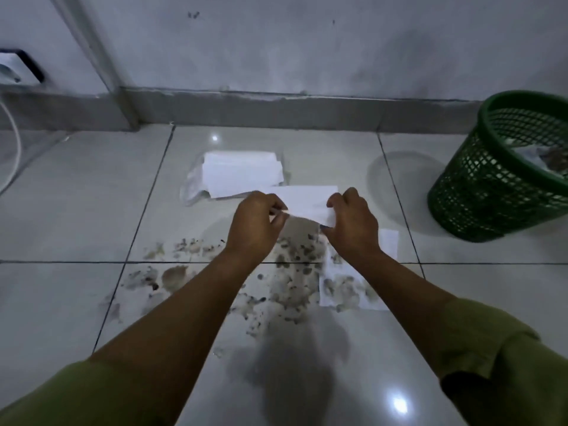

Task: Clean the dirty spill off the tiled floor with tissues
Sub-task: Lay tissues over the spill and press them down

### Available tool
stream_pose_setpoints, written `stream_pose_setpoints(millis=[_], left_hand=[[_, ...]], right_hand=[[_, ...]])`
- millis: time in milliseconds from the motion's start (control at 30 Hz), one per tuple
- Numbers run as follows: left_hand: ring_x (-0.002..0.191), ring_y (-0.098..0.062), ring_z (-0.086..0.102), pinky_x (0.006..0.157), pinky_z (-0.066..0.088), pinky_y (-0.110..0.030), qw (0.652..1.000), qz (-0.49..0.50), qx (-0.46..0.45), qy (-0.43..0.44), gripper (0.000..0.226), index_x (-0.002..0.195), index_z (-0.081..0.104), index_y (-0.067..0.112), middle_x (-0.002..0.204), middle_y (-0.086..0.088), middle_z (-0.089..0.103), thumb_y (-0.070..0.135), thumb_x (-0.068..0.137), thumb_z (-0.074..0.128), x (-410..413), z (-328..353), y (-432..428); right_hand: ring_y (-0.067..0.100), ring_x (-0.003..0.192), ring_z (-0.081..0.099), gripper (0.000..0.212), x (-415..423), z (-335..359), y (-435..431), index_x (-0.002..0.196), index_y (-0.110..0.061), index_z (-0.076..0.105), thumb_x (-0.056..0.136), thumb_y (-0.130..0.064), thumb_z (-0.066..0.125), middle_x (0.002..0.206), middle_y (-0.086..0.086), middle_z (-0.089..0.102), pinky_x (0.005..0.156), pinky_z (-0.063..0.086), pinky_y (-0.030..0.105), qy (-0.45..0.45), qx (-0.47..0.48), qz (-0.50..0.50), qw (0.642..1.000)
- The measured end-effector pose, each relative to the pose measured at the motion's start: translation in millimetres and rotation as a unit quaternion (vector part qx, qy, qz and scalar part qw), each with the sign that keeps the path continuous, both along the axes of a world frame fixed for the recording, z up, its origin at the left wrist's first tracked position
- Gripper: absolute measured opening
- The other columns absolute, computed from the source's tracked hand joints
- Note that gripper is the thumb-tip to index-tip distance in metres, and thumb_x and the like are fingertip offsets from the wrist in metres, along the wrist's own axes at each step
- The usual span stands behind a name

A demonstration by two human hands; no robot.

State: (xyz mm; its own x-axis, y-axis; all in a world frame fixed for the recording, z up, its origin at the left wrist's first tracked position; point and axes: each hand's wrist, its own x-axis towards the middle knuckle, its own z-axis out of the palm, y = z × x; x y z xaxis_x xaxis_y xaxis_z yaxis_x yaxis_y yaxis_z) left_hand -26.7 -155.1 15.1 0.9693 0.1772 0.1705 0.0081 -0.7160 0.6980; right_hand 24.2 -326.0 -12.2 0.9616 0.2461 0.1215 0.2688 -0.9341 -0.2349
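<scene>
A clean white tissue (307,202) hangs stretched between my hands above the floor. My left hand (255,224) pinches its left end and my right hand (353,227) pinches its right end. Below them a dirty brown-grey spill (285,278) spreads over the pale floor tiles, across two grout lines. A wet, stained tissue (353,287) lies flat on the right part of the spill. Behind my hands a stack of white tissues (242,173) rests on its clear plastic wrapper.
A green mesh waste basket (491,192) stands at the right with crumpled used tissue inside. A grey skirting and wall (276,109) run along the back. A white cable (15,149) curves at the far left below a wall socket.
</scene>
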Motion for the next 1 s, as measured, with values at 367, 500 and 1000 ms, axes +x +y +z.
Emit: stream_pose_setpoints(millis=[367, 500, 1000], left_hand=[[0.096, -0.025, 0.059, 0.081, 0.047, -0.032, 0.986, -0.063, 0.077, 0.134, 0.018, 0.098, 0.071, 0.014, 0.102, -0.009, 0.064, 0.019, 0.087, 0.058, -43.9, -57.4, -13.4], [0.100, -0.020, 0.059, 0.080, 0.046, -0.029, 0.976, -0.072, 0.101, 0.178, 0.020, 0.101, 0.069, 0.019, 0.107, -0.002, 0.062, 0.030, 0.087, 0.059, -53.7, -62.7, -20.2], [0.145, -0.027, -0.004, 0.117, 0.002, -0.038, 0.958, -0.088, 0.210, 0.176, 0.063, 0.147, 0.005, 0.010, 0.157, -0.012, -0.003, 0.039, 0.097, 0.030, -27.9, -93.4, -23.8]], right_hand=[[0.030, 0.125, 0.034, 0.053, -23.5, -33.4, -39.5, 0.140, -0.012, 0.032, 0.090, -0.015, 0.048, 0.141, 0.013, 0.034, 0.099, 0.034, 0.037, 0.118, -0.191, 0.175, 0.959], [0.032, 0.120, 0.038, 0.055, -28.9, -38.0, -51.1, 0.137, -0.009, 0.037, 0.084, -0.018, 0.050, 0.136, 0.015, 0.039, 0.095, 0.037, 0.038, 0.132, -0.212, 0.219, 0.943], [0.020, 0.142, -0.019, 0.081, -36.3, -74.5, -11.0, 0.145, -0.011, -0.013, 0.085, -0.065, -0.006, 0.152, 0.003, -0.022, 0.117, -0.006, 0.037, 0.141, -0.034, 0.192, 0.971]])
